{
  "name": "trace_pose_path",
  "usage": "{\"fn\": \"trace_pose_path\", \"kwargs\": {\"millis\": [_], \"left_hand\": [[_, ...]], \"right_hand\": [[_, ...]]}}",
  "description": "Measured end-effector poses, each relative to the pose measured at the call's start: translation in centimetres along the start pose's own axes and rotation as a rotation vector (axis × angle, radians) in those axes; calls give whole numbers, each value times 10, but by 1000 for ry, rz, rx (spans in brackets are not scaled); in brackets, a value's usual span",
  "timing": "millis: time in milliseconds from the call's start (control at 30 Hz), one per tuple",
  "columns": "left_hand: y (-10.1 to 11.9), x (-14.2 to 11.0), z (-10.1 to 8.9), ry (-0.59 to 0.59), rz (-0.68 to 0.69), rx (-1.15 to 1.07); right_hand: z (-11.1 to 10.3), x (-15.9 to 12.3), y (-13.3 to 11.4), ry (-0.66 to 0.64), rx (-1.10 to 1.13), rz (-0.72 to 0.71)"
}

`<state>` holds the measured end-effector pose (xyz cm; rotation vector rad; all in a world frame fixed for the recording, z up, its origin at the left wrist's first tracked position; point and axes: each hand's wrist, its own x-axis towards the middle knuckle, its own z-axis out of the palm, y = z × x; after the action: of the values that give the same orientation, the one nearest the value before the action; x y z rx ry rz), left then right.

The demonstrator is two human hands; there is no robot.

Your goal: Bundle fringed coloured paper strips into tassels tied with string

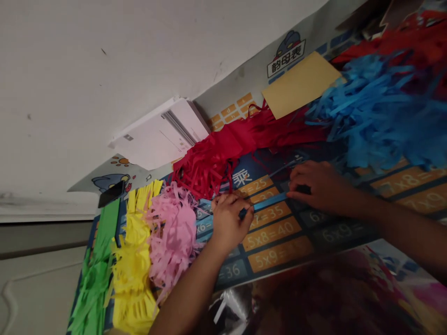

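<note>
My left hand (pixel 228 218) pinches one end of a thin blue paper strip (pixel 268 203) that lies across a multiplication-table poster (pixel 279 232). My right hand (pixel 316 186) presses down on the strip's other end with its fingers flat. Both hands sit in the middle of the poster, between a heap of red paper strips (pixel 216 158) and a heap of blue strips (pixel 380 116).
Piles of pink (pixel 172 232), yellow (pixel 134 260) and green (pixel 96 265) cut paper lie at the left. A tan sheet (pixel 300 83) and a stack of white paper (pixel 160 132) rest near the wall. A dark phone-like object (pixel 111 193) sits by the green pile.
</note>
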<state>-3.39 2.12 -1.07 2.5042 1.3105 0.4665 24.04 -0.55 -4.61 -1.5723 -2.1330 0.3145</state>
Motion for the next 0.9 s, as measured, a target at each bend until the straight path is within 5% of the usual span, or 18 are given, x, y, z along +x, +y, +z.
{"fn": "trace_pose_path", "kwargs": {"millis": [400, 633, 767, 900], "left_hand": [[5, 5, 0, -33, -26, 60], [17, -4, -6, 32, 386, 334], [26, 1, -8, -7, 422, 378], [30, 11, -5, -21, 394, 357]], "right_hand": [[0, 5, -3, -4, -27, 67], [-12, -4, -23, 130, -242, -362], [-14, 4, -33, 33, -378, -505], [-16, 16, -36, -19, -388, -478]]}}
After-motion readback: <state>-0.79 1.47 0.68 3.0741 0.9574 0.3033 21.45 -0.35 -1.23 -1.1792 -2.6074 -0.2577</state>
